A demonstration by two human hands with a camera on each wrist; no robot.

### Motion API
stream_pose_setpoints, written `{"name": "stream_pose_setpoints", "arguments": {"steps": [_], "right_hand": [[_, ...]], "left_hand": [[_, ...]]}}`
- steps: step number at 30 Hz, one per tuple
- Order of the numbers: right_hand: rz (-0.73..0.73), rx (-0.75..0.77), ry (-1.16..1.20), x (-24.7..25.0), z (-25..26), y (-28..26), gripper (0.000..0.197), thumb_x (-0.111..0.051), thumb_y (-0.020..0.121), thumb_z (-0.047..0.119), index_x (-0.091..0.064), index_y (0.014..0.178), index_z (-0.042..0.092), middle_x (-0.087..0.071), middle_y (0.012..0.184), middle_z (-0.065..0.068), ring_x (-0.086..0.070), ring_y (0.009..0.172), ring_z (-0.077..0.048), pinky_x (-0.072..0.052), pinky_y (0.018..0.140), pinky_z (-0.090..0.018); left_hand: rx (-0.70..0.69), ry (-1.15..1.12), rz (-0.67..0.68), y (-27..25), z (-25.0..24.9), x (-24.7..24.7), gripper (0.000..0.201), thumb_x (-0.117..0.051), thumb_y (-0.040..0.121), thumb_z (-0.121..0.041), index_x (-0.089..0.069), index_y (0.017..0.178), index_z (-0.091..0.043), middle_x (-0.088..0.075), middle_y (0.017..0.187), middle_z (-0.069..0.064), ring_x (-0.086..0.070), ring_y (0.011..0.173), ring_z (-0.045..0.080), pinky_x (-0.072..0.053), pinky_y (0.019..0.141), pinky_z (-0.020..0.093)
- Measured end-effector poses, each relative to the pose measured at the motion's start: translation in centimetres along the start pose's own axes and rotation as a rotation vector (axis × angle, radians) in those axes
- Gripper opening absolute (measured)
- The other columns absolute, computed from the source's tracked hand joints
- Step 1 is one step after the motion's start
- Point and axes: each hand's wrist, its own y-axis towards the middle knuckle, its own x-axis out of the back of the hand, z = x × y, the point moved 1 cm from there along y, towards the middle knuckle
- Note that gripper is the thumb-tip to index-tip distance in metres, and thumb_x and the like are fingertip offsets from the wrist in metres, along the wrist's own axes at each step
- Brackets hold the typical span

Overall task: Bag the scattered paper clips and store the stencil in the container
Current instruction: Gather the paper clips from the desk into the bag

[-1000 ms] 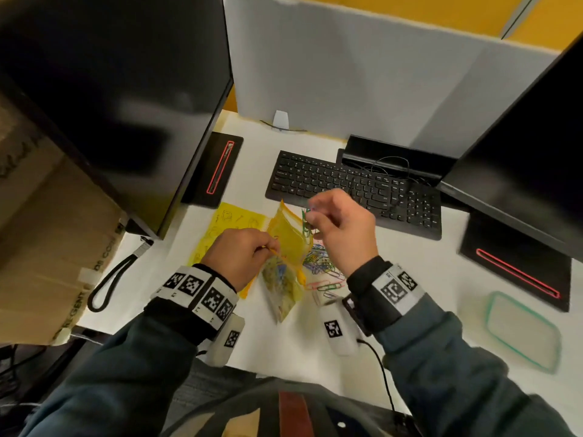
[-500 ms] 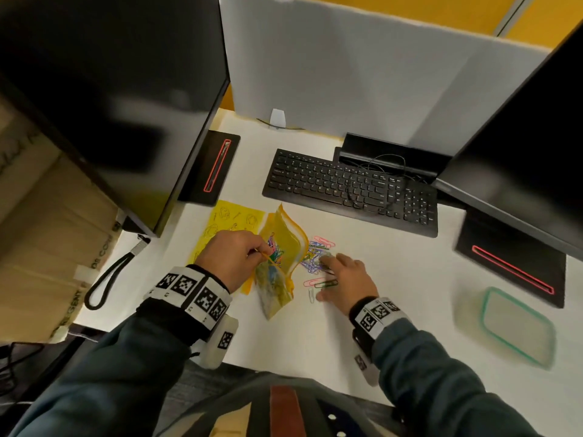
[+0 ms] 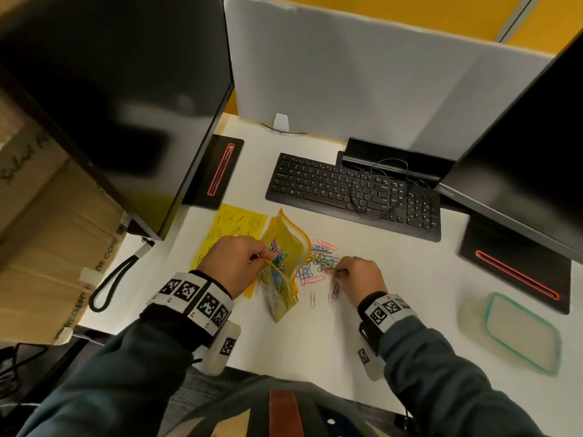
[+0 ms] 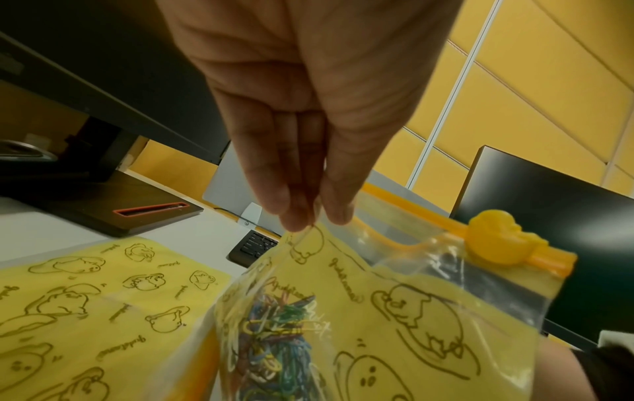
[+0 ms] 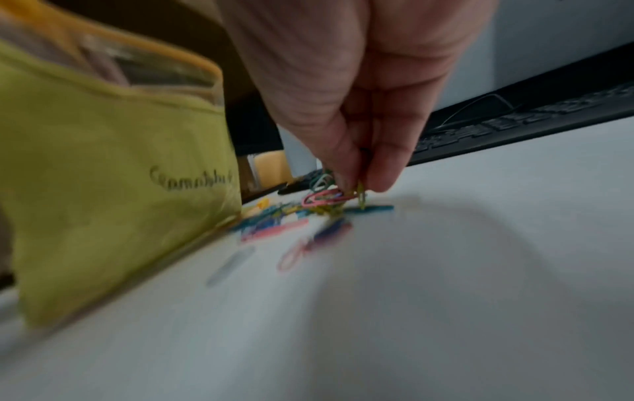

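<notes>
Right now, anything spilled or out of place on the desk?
Yes: loose paper clips lie scattered on the desk beside the yellow bag. The left hand holds the bag open; the right hand pinches a few clips.

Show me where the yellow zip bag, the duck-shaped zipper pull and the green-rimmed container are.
yellow zip bag (image 3: 285, 247): head view, on its upper front panel.
duck-shaped zipper pull (image 4: 494, 238): left wrist view, on the duck's body.
green-rimmed container (image 3: 492, 302): head view, on its near-left rim.
</notes>
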Motion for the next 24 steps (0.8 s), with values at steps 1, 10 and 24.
{"name": "stream_pose_setpoints", "arguments": {"steps": [1,10,24], "right_hand": [[-0.024,-0.022,0.043,0.4,-0.1,0.0,0.025,-0.052,0.087,0.006,-0.068,0.105,0.01,-0.07,0.104,-0.015,-0.062,0.098,-0.033,-0.047,0.083,-0.03],[-0.209,0.124,0.388,7.0,5.1,-1.5,0.014,-0.063,0.083,0.005,-0.074,0.088,0.011,-0.064,0.072,0.004,-0.053,0.063,-0.004,-0.039,0.061,-0.009],[0.432,0.072,-0.235,0.4,0.1,1.4,0.119,-0.082,0.058,0.043,0.0,0.144,0.043,0.004,0.159,0.0,-0.008,0.143,-0.034,-0.027,0.113,-0.053]], "left_hand": [[-0.005,-0.001,-0.001,0.0,0.0,0.0,0.015,-0.064,0.08,-0.015,-0.072,0.089,-0.023,-0.071,0.096,0.002,-0.062,0.086,0.018,-0.05,0.08,0.029],[-0.066,0.03,-0.014,0.4,-0.4,-0.4,0.012,-0.066,0.077,-0.01,-0.073,0.087,-0.013,-0.063,0.115,0.006,-0.059,0.102,0.021,-0.047,0.084,0.025],[-0.004,0.007,-0.036,-0.2,0.6,0.4,0.012,-0.068,0.074,-0.012,-0.072,0.082,-0.02,-0.07,0.099,0.002,-0.063,0.092,0.019,-0.052,0.082,0.036]]}}
